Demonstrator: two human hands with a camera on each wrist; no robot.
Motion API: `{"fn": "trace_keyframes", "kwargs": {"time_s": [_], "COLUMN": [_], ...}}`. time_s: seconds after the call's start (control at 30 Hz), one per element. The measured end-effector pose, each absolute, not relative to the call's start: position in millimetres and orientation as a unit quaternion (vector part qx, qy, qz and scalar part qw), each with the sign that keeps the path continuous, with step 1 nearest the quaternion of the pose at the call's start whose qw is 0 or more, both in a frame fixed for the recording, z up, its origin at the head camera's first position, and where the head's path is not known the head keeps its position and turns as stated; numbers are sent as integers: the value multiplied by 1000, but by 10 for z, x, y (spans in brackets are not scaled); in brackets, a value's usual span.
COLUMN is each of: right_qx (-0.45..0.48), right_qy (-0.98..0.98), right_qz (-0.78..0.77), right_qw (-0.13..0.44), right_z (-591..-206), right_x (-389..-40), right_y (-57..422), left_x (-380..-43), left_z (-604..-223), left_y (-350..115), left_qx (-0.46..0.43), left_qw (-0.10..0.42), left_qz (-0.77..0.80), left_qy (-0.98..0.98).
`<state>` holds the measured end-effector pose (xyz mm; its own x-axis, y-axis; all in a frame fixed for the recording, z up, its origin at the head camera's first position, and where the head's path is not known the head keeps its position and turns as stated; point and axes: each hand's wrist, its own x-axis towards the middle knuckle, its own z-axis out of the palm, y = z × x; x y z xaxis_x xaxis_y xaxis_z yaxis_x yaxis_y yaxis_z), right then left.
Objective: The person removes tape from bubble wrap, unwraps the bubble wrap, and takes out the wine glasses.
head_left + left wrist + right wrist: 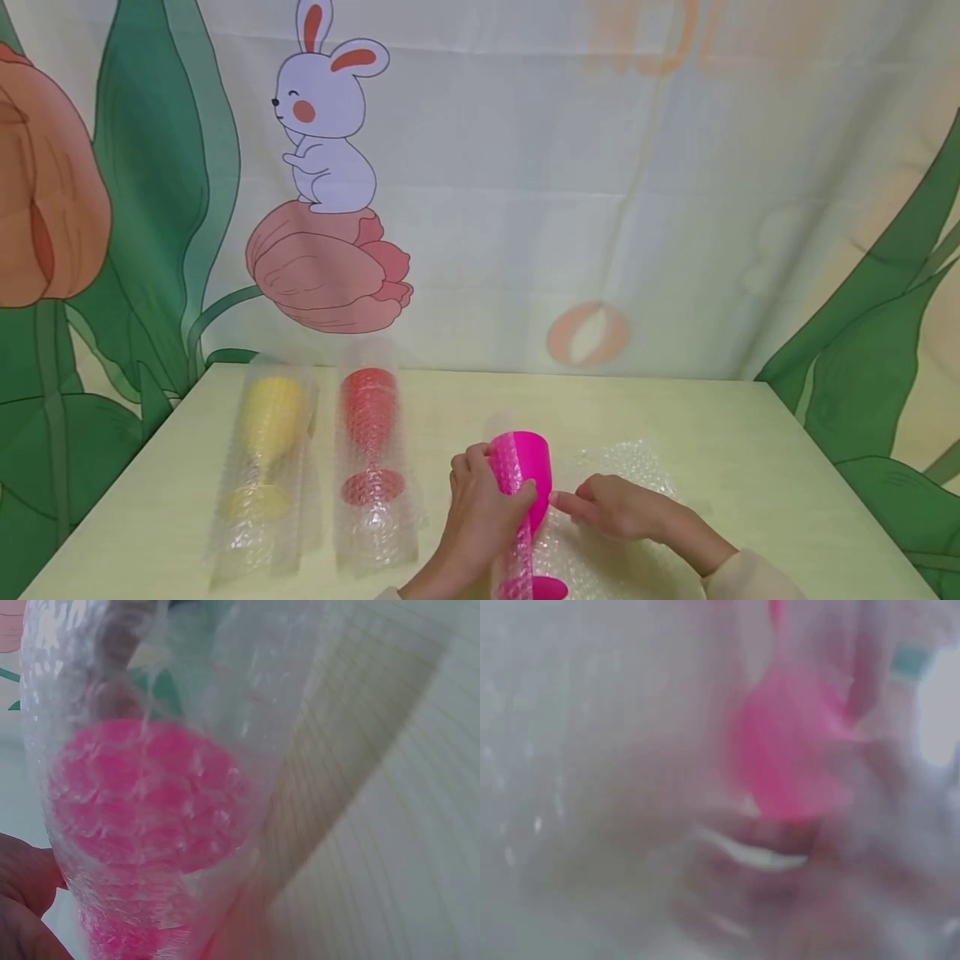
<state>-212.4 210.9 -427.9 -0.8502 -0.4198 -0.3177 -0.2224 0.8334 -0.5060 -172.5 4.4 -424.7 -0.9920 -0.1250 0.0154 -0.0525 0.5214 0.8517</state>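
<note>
A bright pink goblet [536,467] lies on the table, its left side covered by bubble wrap [512,550] and its right side bare. My left hand [483,508] grips the bowl through the wrap, thumb across the front. In the left wrist view the goblet's round pink base [150,795] shows through the bubbles. Just right of the bowl is my right hand [615,507], with a fingertip at the bowl's edge and the other fingers bent. The right wrist view is blurred, and I cannot tell whether those fingers pinch any wrap.
A yellow goblet [272,417] and a red goblet [369,404], each inside bubble wrap, lie side by side on the left of the pale table [450,392]. More loose bubble wrap [592,558] spreads under my right hand. A printed cloth [480,208] hangs behind the table's far edge.
</note>
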Motion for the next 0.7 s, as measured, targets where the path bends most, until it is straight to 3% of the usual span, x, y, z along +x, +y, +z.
{"fn": "trace_keyframes", "kwargs": {"time_s": [0.13,0.4,0.7], "right_qx": [-117,-104,-110], "right_qy": [938,948,948], "right_qz": [-245,-226,-228], "right_qw": [213,198,191], "right_z": [-4085,-4035,-4001], "right_x": [-1971,-1926,-1890], "right_y": [1979,1881,1861], "left_x": [-1713,-1694,-1686], "left_z": [-4238,-4224,-4246], "left_y": [25,-4,-4], "left_qx": [49,31,-128], "left_qw": [39,65,169], "left_qz": [-494,-468,-332], "left_qy": [-867,-881,-919]}}
